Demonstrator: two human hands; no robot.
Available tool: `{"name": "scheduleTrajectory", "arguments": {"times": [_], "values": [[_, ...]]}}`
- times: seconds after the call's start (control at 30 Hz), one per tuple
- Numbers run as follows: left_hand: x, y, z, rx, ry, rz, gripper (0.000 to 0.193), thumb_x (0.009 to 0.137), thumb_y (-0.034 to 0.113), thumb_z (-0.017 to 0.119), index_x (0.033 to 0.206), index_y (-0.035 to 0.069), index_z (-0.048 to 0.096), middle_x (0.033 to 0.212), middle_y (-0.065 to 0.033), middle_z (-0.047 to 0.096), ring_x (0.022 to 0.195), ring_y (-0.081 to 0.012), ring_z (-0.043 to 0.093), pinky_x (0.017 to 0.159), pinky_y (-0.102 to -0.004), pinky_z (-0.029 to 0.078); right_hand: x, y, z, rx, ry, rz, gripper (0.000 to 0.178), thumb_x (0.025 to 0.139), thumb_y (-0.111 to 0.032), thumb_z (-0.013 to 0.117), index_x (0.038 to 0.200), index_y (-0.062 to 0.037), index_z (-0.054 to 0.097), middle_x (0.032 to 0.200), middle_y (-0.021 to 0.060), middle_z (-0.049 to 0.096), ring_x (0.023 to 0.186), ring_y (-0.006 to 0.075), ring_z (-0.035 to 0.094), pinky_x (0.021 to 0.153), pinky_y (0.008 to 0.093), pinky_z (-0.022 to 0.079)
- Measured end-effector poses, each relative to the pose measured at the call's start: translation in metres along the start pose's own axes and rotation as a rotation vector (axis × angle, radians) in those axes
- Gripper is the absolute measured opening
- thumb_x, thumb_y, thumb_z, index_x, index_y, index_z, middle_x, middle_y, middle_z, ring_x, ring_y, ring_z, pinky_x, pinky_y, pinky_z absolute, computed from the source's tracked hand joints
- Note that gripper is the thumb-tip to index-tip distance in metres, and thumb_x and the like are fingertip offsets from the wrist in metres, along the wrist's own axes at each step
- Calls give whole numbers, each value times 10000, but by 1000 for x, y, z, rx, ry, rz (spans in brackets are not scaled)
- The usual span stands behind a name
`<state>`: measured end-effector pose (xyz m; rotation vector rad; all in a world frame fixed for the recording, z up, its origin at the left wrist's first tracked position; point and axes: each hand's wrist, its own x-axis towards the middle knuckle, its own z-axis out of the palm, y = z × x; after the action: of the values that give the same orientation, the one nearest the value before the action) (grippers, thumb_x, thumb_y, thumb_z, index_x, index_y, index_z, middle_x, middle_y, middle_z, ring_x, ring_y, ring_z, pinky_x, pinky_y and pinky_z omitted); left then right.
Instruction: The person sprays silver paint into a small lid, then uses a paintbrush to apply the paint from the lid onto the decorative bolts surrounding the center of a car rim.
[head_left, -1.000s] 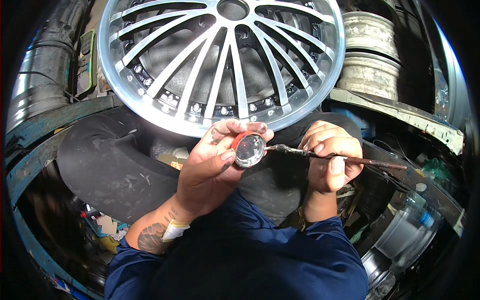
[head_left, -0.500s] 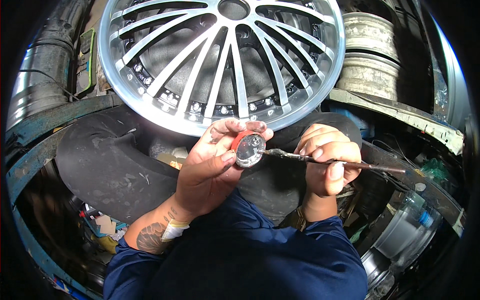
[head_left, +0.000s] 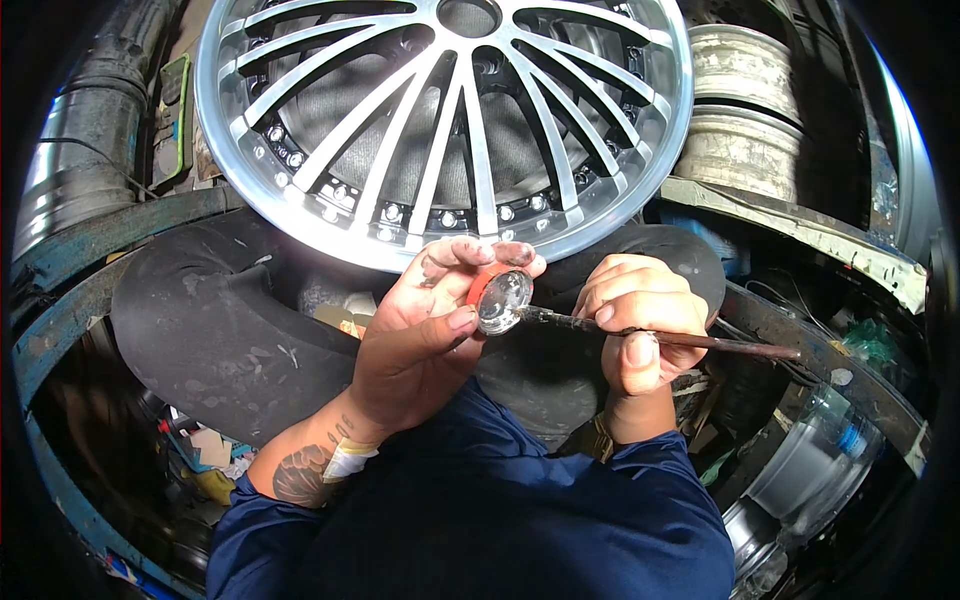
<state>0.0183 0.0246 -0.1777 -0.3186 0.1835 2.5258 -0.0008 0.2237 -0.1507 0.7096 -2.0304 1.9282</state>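
Tilted in the fingers of my left hand (head_left: 425,315) is a small round cap (head_left: 506,302) with a red rim, its shallow inside smeared with dark and pale paint. My right hand (head_left: 645,315) is closed around a thin paintbrush (head_left: 735,346) with a dark reddish handle. The brush tip touches the cap's inside near its right lower edge. Just beyond both hands lies a large alloy wheel rim (head_left: 460,150) with bright silver spokes, a polished lip and black recesses studded with bolts. Its near edge is close to my left fingertips.
Worn pale wheel rims (head_left: 742,150) are stacked at the far right. Blue metal frame bars (head_left: 120,235) curve past both sides of my black-trousered legs (head_left: 230,330). A clear plastic bottle (head_left: 835,425) lies near a silver rim at lower right. A green-edged object (head_left: 175,115) rests at far left.
My right hand has shifted slightly left with the paintbrush, whose tip has moved toward the cap's lower edge. The cap has turned a little in my left hand. The wheel rim is nearly unmoved.
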Motion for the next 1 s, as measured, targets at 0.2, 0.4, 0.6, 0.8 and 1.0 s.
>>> {"name": "scheduleTrajectory", "arguments": {"times": [0.2,0.4,0.6,0.8,1.0], "values": [[0,1,1,7,13,-2,463,844,0,660,1248,28,435,1353,-212,451,1315,-298,445,1119,-407,347,0,-1,0,3,29,9,166,795,-103,621,731,50,623,636,117,614,513,237,609,500,328,506],[-1,2,0,100,44,0,467,843,40,645,1246,71,412,1338,-199,430,1329,-344,427,1060,-502,422,-1,-1,1,13,72,8,187,790,-114,614,722,60,612,629,122,605,503,238,598,503,333,509],[0,1,-2,80,43,9,470,838,61,646,1245,71,413,1333,-206,423,1322,-351,420,1057,-504,418,-3,-4,3,58,226,99,278,867,-165,612,696,53,579,598,103,567,504,238,578,488,334,494],[-1,2,-2,4,-5,16,453,849,20,600,1258,30,406,1379,-234,431,1332,-322,420,1141,-444,295,-3,-4,1,78,255,106,259,880,-160,605,749,64,589,642,135,582,528,229,570,486,314,476],[-1,2,-2,55,55,3,478,814,81,654,1235,85,427,1333,-206,422,1315,-358,420,1079,-506,385,-3,-2,0,94,259,85,238,879,-139,585,764,70,581,656,149,581,530,227,565,482,314,470]]}}
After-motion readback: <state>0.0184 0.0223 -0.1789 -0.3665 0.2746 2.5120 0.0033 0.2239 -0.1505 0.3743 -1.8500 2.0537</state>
